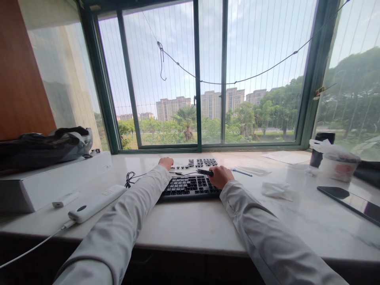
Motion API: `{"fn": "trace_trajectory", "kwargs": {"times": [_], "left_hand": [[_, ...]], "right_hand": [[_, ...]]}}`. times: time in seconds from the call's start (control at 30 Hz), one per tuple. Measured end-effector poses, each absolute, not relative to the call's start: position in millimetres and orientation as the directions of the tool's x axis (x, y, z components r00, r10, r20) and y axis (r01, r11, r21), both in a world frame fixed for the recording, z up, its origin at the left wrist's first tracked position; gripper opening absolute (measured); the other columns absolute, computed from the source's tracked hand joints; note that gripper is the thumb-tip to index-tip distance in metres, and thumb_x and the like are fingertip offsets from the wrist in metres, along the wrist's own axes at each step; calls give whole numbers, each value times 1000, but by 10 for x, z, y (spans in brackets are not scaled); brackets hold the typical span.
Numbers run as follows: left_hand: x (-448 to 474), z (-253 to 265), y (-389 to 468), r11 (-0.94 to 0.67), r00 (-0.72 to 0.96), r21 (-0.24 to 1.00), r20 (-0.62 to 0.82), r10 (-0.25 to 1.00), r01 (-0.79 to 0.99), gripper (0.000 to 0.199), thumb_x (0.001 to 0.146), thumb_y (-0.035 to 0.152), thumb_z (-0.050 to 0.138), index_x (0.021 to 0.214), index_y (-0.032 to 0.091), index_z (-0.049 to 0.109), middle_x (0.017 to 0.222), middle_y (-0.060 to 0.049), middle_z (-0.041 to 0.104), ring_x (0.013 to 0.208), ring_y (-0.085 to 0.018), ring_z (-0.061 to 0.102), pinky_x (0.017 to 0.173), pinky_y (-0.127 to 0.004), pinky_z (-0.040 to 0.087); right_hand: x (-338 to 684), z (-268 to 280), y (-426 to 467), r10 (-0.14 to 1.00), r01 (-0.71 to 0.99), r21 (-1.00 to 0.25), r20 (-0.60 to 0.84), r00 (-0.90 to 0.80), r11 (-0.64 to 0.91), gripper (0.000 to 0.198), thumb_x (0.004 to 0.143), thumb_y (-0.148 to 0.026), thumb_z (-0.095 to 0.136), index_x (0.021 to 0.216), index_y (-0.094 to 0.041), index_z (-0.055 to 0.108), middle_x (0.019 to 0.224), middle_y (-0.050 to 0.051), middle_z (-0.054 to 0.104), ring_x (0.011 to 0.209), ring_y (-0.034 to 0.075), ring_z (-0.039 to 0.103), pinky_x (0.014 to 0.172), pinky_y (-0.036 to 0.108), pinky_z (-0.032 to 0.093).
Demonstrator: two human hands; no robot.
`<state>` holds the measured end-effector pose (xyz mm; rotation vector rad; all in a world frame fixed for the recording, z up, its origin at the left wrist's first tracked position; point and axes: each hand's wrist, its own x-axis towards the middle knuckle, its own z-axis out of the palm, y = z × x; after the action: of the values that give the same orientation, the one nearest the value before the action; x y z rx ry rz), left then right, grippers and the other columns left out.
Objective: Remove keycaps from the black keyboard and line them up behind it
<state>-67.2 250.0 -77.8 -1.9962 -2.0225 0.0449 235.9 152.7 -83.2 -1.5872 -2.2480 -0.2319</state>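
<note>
Wide white marble counter (190, 225) across the lower half of the frame, under a green-framed window (197, 75) filling the top. Large white box (53, 178) at left centre, a dark bag (41, 148) lying on top of it. Two white-sleeved arms reaching up from the bottom edge toward the middle.

Black keyboard (191, 185) at centre frame, flat on the counter, some keys apparently pulled off; a batch of loose black keycaps (203, 162) lined up just beyond it, nearer the window.

Long white device (95, 203) with a cable at lower left, a smaller white stick (65, 199) just above it. Dark phone (350, 202) at the right edge. White plastic bag over a tub (337, 162) at upper right, a black cup (322, 148) just behind it. Crumpled tissue (276, 189) right of the keyboard, a blue pen (242, 172) above that.

Right hand (221, 176) resting on the keyboard's upper right corner, fingers curled closed around a small black tool (204, 172) pointing left. Left hand (165, 162) at the keyboard's upper left, knuckles up, fingers bent down toward the counter; anything in its grasp hidden, so cannot tell.
</note>
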Motion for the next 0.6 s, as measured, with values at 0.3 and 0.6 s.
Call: {"fn": "trace_trajectory", "kwargs": {"times": [0.3,0.6], "left_hand": [[-230,-549,2189,-49,119,-213,326,938,976,25,89,31,53,106,21,69,108,-12,69,102,-26,63,86,-36,45],[140,-543,1388,-235,255,-101,432,865,967,32,85,52,56,100,26,69,95,-6,71,90,-23,65,80,-32,45]], "right_hand": [[2361,-820,1519,882,938,-77,373,-287,338,29,88,-34,44,93,-24,70,91,9,69,83,22,64,71,30,43],[2387,-831,1513,871,935,-71,394,-294,347,26,87,-34,44,90,-25,69,88,8,69,81,24,65,65,31,42]]}}
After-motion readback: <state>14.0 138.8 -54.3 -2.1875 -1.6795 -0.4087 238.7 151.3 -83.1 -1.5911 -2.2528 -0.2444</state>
